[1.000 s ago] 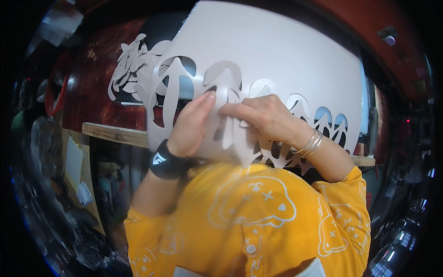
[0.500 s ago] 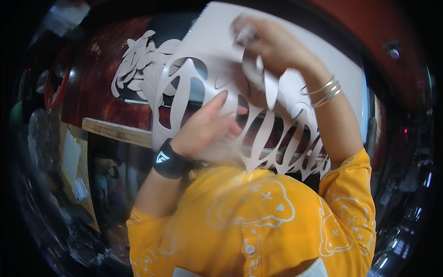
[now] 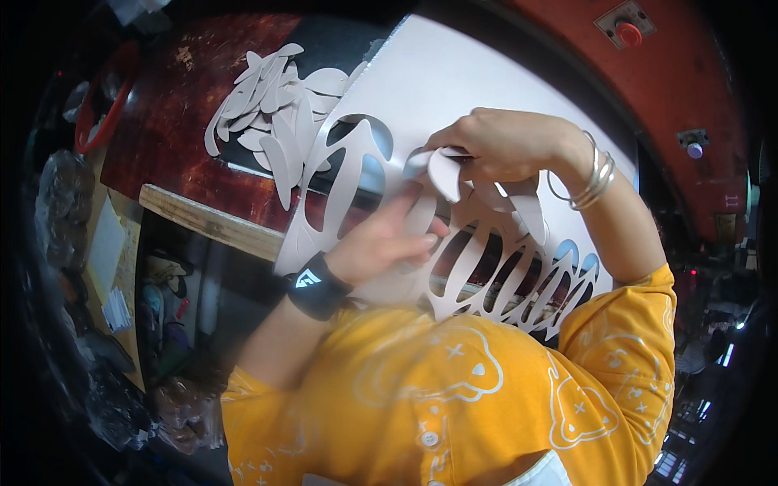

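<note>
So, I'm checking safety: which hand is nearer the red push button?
Right. In the picture, the right hand is below and left of the red push button, over the pale sheet; the left hand is lower and farther left.

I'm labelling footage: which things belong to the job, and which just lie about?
In the job, apparently: pale sheet with cutouts; curved pieces in the right hand; pile of similar pieces.

Lying about, apparently: white papers; clear plastic bags.
</note>
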`<state>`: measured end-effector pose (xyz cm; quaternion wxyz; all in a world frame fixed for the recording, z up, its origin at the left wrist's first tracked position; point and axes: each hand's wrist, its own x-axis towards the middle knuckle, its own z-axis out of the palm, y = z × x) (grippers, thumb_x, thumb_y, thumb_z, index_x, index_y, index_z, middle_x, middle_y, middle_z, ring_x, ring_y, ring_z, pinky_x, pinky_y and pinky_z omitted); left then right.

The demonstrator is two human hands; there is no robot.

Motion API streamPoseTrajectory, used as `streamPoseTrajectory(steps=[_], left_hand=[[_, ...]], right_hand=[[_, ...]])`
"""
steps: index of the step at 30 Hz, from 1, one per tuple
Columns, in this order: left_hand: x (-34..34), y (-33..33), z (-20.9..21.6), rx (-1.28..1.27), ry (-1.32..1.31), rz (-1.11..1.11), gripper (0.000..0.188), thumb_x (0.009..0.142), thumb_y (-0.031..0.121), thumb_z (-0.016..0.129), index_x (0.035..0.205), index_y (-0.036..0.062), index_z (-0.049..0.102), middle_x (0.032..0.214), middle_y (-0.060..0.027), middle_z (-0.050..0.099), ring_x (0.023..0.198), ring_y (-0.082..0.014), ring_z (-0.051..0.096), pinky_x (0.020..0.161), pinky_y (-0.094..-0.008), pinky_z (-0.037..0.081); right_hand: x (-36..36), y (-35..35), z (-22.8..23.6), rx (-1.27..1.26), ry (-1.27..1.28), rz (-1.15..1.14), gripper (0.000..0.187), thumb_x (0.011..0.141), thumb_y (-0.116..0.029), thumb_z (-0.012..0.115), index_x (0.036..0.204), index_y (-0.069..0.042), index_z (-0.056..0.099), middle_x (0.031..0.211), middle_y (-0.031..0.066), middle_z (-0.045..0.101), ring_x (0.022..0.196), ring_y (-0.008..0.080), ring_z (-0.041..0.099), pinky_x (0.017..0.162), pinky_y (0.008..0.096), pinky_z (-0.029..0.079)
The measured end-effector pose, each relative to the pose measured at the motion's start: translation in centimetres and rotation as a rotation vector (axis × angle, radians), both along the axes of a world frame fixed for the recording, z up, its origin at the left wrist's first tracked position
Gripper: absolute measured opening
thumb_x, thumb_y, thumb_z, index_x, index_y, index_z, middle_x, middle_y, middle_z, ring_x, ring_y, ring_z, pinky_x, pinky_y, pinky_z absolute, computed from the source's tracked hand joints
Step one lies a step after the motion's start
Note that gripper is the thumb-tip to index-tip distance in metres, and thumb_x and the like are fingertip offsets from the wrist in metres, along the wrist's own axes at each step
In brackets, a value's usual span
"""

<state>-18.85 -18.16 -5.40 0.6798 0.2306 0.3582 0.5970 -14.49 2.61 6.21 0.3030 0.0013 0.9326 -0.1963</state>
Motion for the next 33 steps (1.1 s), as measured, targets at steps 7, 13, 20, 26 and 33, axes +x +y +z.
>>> streamPoseTrajectory(steps=[7,13,20,26,33], left_hand=[[-0.4,-0.1,-0.1,0.045,-0.108,0.012,0.07,0.086,0.007,0.059,0.144,0.0027,0.02,0.114,-0.0091,0.051,0.086,-0.0112,0.053,0.081,-0.0253,0.044],[3.0,-2.4,2.9,-0.012,1.143,0.303,0.067,0.084,0.013,0.063,0.139,-0.0052,0.03,0.126,-0.0201,0.048,0.116,-0.0264,0.05,0.1,-0.0306,0.038],[3.1,-4.9,4.3,0.033,0.819,0.181,0.046,0.08,0.003,0.065,0.124,-0.0019,0.054,0.121,-0.0196,0.054,0.104,-0.0286,0.059,0.091,-0.0326,0.048],[5.4,-3.4,1.7,0.054,1.035,0.17,0.068,0.084,0.022,0.065,0.136,-0.0081,0.034,0.137,-0.0281,0.04,0.129,-0.0391,0.039,0.106,-0.0392,0.034],[6.4,-3.3,1.3,0.043,1.207,0.247,0.075,0.084,0.029,0.065,0.137,-0.0102,0.03,0.134,-0.0312,0.041,0.125,-0.0396,0.042,0.105,-0.0405,0.034]], right_hand=[[3.3,0.0,-3.6,0.072,0.132,0.043,0.044,0.081,-0.011,0.061,0.121,-0.002,0.047,0.082,0.0187,0.068,0.074,0.035,0.066,0.067,0.0399,0.052],[4.3,-1.2,-5.0,0.002,0.278,-0.069,0.042,0.085,-0.022,0.06,0.119,-0.002,0.046,0.075,0.0189,0.065,0.07,0.0367,0.065,0.066,0.0429,0.052],[3.1,-1.9,-3.7,0.004,0.176,-0.222,0.036,0.079,-0.021,0.064,0.105,0.002,0.056,0.08,0.0225,0.065,0.077,0.0361,0.065,0.074,0.0396,0.051],[-0.4,0.1,-1.8,-0.019,-0.001,-0.073,0.034,0.079,-0.023,0.066,0.101,0.003,0.065,0.085,0.0209,0.068,0.078,0.0322,0.066,0.077,0.0372,0.05],[-2.1,2.6,0.2,0.18,-0.131,-0.122,0.037,0.074,-0.028,0.071,0.097,0.001,0.071,0.078,0.017,0.068,0.065,0.0256,0.065,0.065,0.0336,0.051]])
